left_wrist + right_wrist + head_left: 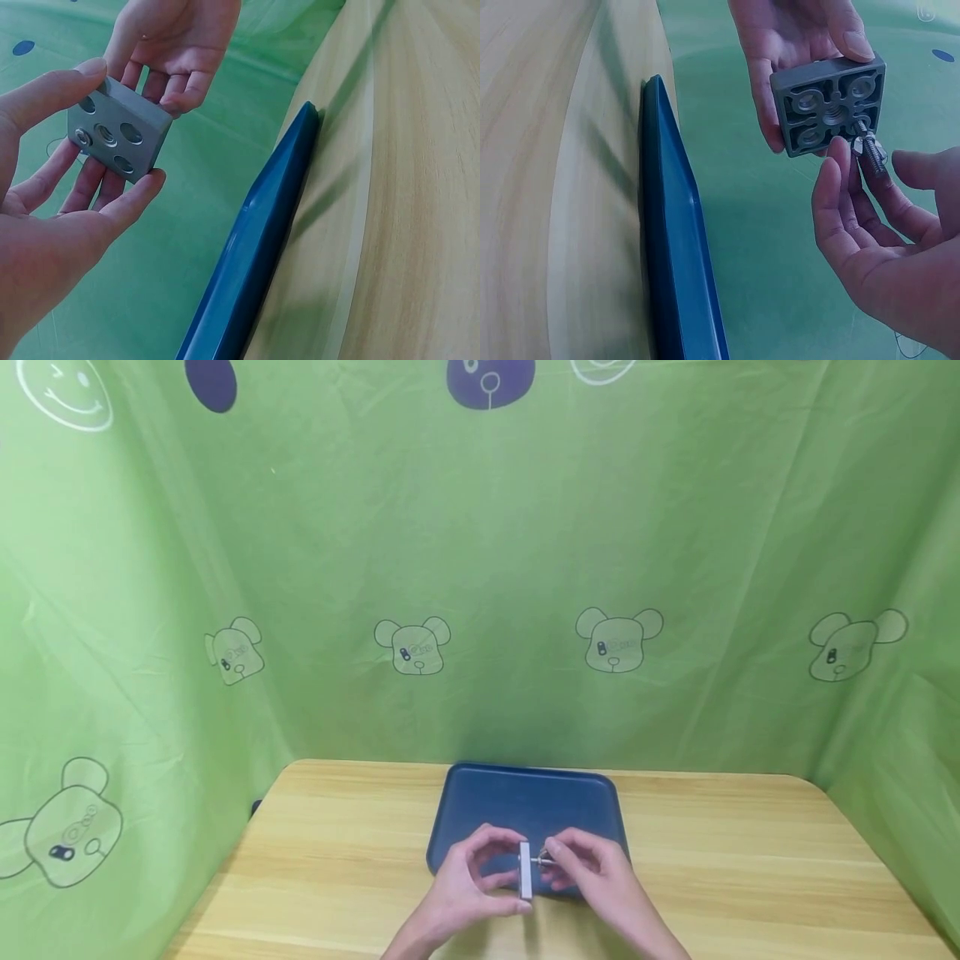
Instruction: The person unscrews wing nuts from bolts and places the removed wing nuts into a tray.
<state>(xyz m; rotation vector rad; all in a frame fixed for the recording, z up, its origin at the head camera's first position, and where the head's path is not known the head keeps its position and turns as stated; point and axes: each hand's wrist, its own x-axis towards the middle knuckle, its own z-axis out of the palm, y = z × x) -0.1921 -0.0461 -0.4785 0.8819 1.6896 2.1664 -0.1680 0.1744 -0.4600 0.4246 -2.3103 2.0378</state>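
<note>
My left hand grips a grey square plate by its edges, thumb and fingers on opposite sides, upright above the tray. Several round holes pierce it, and its ribbed face turns to the right. Through one corner hole runs a bolt, its head on the smooth face and its threaded shaft sticking out of the ribbed one. On that shaft sits a shiny wing nut. My right hand has its thumb and curled fingers around the wing nut, with the fingertips right at its wings.
Below and behind the hands lies a blue tray with a raised rim on a wood-grain table. Green cloth printed with bear faces hangs behind the table and along both sides. A small dark thing shows at the table's left edge.
</note>
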